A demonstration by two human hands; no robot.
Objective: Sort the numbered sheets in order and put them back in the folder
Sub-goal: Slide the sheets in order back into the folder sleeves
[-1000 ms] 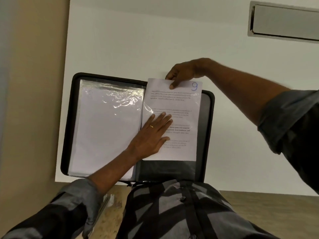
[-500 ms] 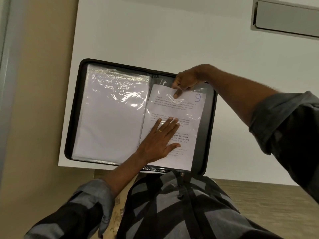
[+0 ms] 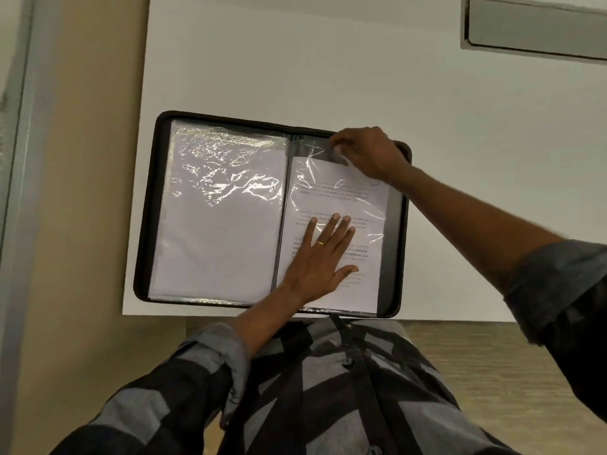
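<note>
A black zip folder (image 3: 149, 205) lies open on the white table, near its front edge. Its left page is a clear sleeve (image 3: 223, 211) over white paper. On the right page a printed sheet (image 3: 361, 205) sits inside a clear sleeve, its top edge a little below the sleeve's mouth. My left hand (image 3: 323, 257) presses flat on the sheet's lower half, fingers straight, a ring on one finger. My right hand (image 3: 364, 152) is at the sleeve's top edge, fingers curled and pinching the plastic. The sheet's number is hidden under that hand.
The white table (image 3: 328, 70) stretches behind and to the right of the folder. A grey recessed panel (image 3: 538, 27) is set into it at the far right. A tan floor lies left and a wood floor lower right. My checked shirt fills the bottom.
The sheet marked 9 has slid down into the right sleeve. My right hand went from holding the sheet's top to pinching the sleeve's mouth. My left hand stayed flat on the sheet.
</note>
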